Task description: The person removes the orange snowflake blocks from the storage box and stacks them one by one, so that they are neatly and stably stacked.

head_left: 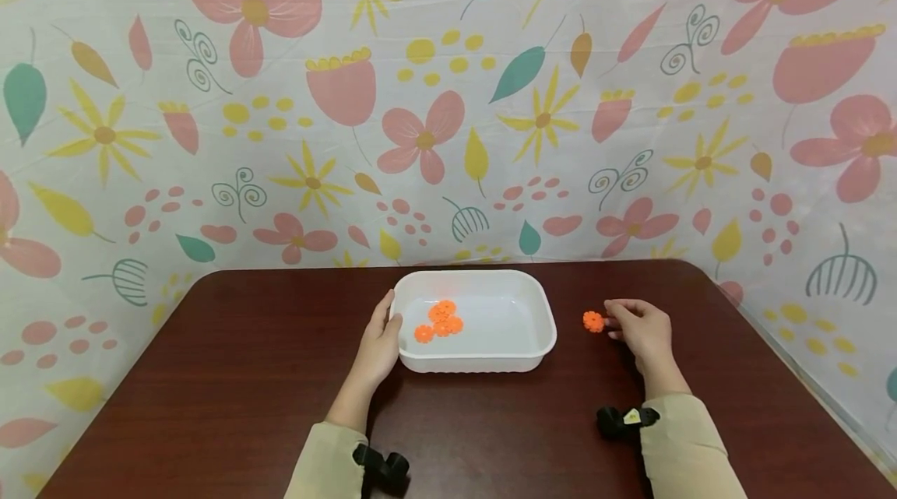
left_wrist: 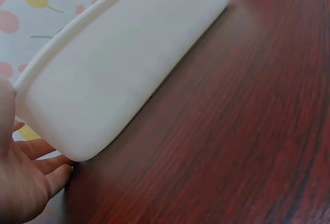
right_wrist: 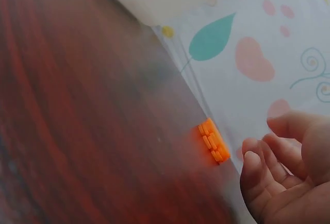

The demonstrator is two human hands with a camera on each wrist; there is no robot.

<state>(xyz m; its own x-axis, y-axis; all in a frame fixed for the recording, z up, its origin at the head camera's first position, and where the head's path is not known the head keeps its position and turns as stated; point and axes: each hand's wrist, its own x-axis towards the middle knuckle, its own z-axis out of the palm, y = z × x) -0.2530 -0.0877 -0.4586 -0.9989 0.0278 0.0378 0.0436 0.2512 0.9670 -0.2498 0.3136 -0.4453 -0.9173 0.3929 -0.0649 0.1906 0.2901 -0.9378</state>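
Observation:
A white plastic basin point(head_left: 476, 363) stands on the table with several orange flower-shaped pieces point(head_left: 441, 320) in the left part of its floor. At its left end, my left hand point(head_left: 378, 343) holds the wall, thumb at the rim and fingers along the outside; the left wrist view shows these fingers point(left_wrist: 54, 175) beside the lower corner. To the right of the basin, another orange flower-shaped piece point(head_left: 593, 321) lies on the table. Close beside it is my right hand point(head_left: 641, 332). In the right wrist view, a gap separates the bent fingers point(right_wrist: 252, 165) from the orange piece point(right_wrist: 214, 141).
The dark reddish-brown wooden table point(head_left: 231, 374) has rounded back corners. A white cloth with printed flowers and leaves point(head_left: 420, 102) hangs behind it and along the right side. Black straps with small devices point(head_left: 620, 421) sit at both wrists, over beige sleeves point(head_left: 690, 444).

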